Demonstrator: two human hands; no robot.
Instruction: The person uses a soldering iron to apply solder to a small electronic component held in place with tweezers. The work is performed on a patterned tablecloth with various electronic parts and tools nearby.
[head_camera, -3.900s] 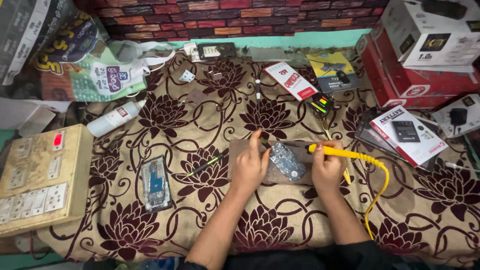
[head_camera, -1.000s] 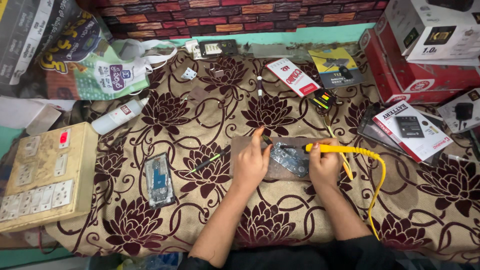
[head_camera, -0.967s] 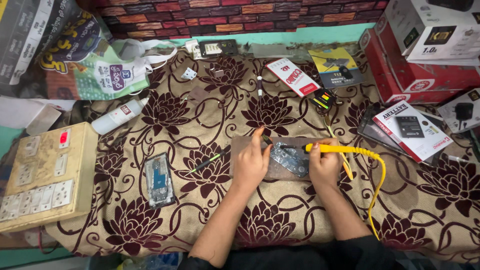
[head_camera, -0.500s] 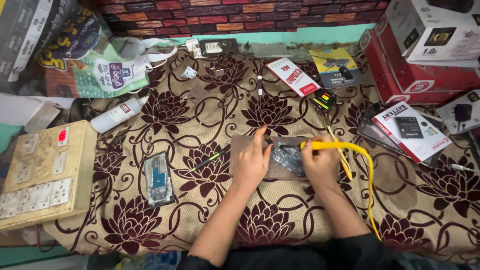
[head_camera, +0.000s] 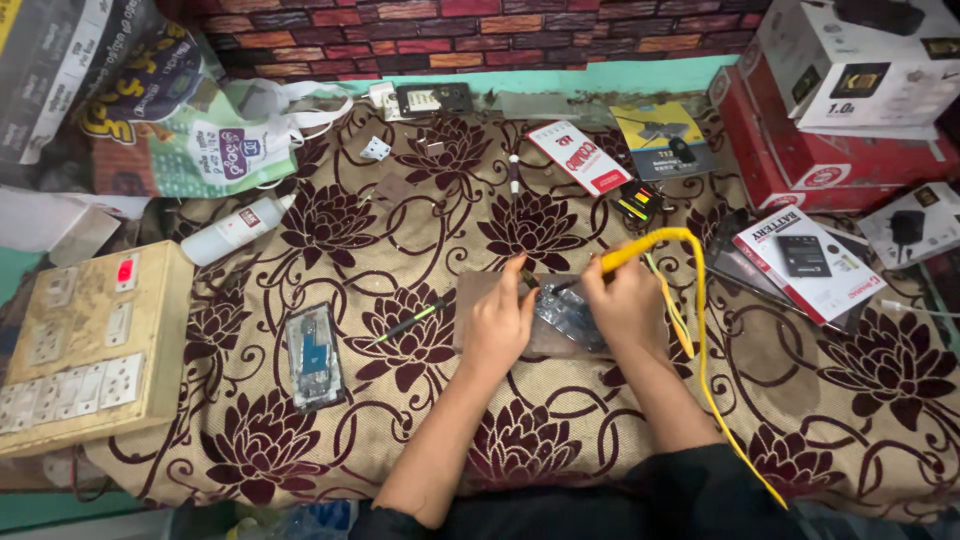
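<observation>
A small circuit board (head_camera: 563, 310) lies on a brown pad (head_camera: 478, 302) on the flowered cloth, between my two hands. My left hand (head_camera: 499, 322) rests on the pad at the board's left edge, fingers curled, pinching something thin and dark at the fingertips. My right hand (head_camera: 622, 305) grips a yellow-handled soldering iron (head_camera: 640, 248), its tip pointing left and down at the board's upper part. The iron's yellow cord (head_camera: 702, 330) loops up and runs down past my right forearm.
An opened phone (head_camera: 314, 354) and a green screwdriver (head_camera: 408, 321) lie left of the pad. A wooden switchboard (head_camera: 88, 345) sits at far left, a white bottle (head_camera: 238, 227) behind it. Boxes (head_camera: 850, 110) and small packages (head_camera: 802, 258) crowd the right and back.
The right hand has shifted a little left and tilted the soldering iron so its handle arcs higher, bringing the tip onto the board. The left hand stays at the board's edge.
</observation>
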